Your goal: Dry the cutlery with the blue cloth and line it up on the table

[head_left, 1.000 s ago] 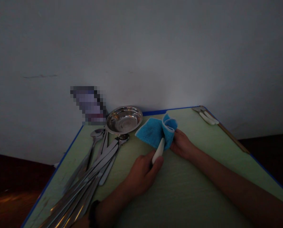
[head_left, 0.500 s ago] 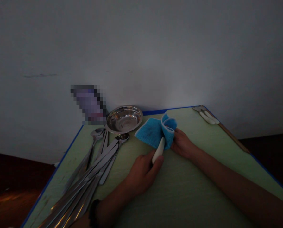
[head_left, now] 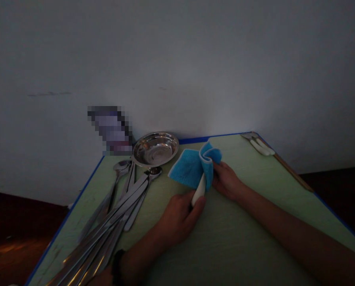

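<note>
My left hand [head_left: 179,216] is closed around the white handle [head_left: 199,190] of a utensil whose far end is hidden inside a blue cloth [head_left: 192,169]. My right hand [head_left: 226,180] pinches that cloth around the hidden end, just right of the handle. Both hands rest low over the green table top [head_left: 243,238] near its middle.
A shiny steel bowl [head_left: 155,148] stands at the back of the table, left of the cloth. Several long steel spoons [head_left: 114,214] lie in a heap on the left side. Two white-handled utensils [head_left: 259,145] lie at the far right corner. A blurred-out object [head_left: 112,129] stands behind the bowl.
The cloth and my right hand have shifted slightly left and down along the utensil. My left hand holds still on the handle.
</note>
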Available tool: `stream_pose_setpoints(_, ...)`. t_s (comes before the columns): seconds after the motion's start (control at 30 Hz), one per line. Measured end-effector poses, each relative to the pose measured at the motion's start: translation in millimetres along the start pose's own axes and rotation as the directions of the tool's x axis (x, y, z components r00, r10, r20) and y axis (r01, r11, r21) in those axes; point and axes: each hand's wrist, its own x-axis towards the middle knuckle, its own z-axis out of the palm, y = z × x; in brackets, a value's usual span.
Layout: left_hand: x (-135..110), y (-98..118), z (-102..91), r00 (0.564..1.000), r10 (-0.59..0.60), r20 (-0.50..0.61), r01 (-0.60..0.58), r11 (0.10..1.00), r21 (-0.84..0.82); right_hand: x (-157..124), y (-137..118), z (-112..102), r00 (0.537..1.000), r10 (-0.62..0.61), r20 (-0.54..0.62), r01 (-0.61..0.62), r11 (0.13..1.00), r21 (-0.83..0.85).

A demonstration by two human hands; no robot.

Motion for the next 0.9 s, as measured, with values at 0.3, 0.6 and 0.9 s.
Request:
stream_pose_setpoints(0.3, -3.5, 1.3, 0.6, 0.998, 0.027, 0.058, -0.025, 0.999, -0.025, 0.9, -0.7, -1.6, 0.996, 0.058, -0.067, -0.054, 0.997, 0.062)
stream_pose_setpoints(0.6, -2.7, -3.0, 0.5, 0.998, -0.022, 0.063, 0.028, 0.995, -0.098, 3.7, 1.2, -7.2, 0.999, -0.050, 0.011, 0.050, 0.997, -0.057)
stream_pose_setpoints(0.9, -1.4, -4.7, 1.0, 0.997, -0.033, 0.069, 0.039, 0.996, -0.086, 4.9, -1.1, -3.5, 0.995, -0.094, 0.038, 0.094, 0.995, -0.023)
